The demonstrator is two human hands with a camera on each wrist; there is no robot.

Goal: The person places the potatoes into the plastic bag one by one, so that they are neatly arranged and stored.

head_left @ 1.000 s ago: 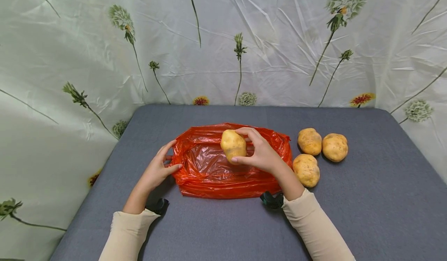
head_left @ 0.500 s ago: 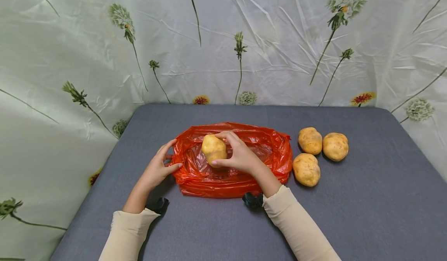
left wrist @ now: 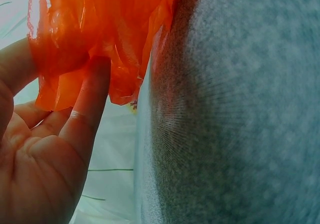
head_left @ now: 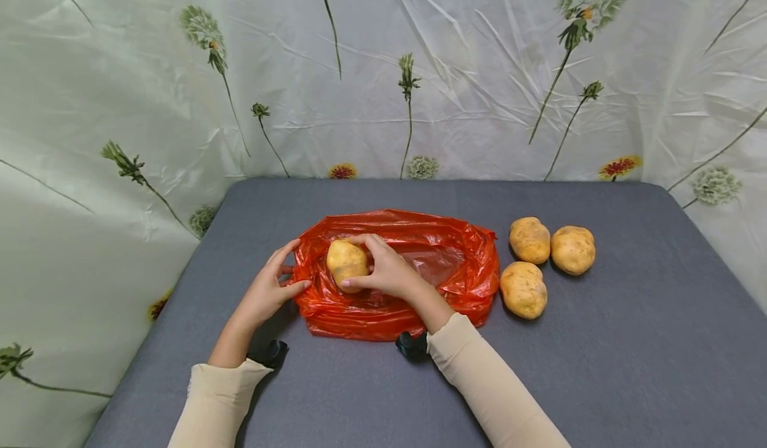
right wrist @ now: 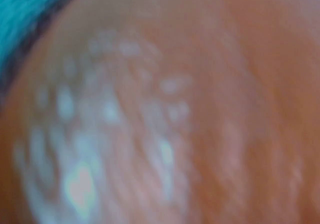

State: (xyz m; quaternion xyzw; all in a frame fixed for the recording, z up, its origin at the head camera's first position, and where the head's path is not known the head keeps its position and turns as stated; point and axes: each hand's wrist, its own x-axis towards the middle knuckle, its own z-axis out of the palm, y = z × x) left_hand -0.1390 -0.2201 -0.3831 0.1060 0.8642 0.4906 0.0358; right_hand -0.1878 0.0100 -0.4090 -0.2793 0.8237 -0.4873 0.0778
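A red plastic bag (head_left: 440, 261) lies spread on the table with its mouth facing up. My left hand (head_left: 268, 293) holds the bag's left edge between thumb and fingers; in the left wrist view, the crinkled film (left wrist: 100, 29) passes between the digits. Over the left part of the bag's opening, my right hand (head_left: 386, 273) grips a potato (head_left: 345, 263) from its right side. The potato's underside is hidden, so I cannot tell whether it touches the bag's bottom. Only blurred, shiny reddish film (right wrist: 150, 109) fills the right wrist view.
To the right of the bag, three potatoes sit on the grey table (head_left: 629, 341): a near one (head_left: 524, 290), a far one (head_left: 530, 240) and a rightmost one (head_left: 573, 250). A flower-printed curtain (head_left: 479, 68) hangs behind the table and along its left side.
My right hand has carried the potato leftward and slightly down, from the bag's middle to its left part. The left hand and the three other potatoes have stayed in place.
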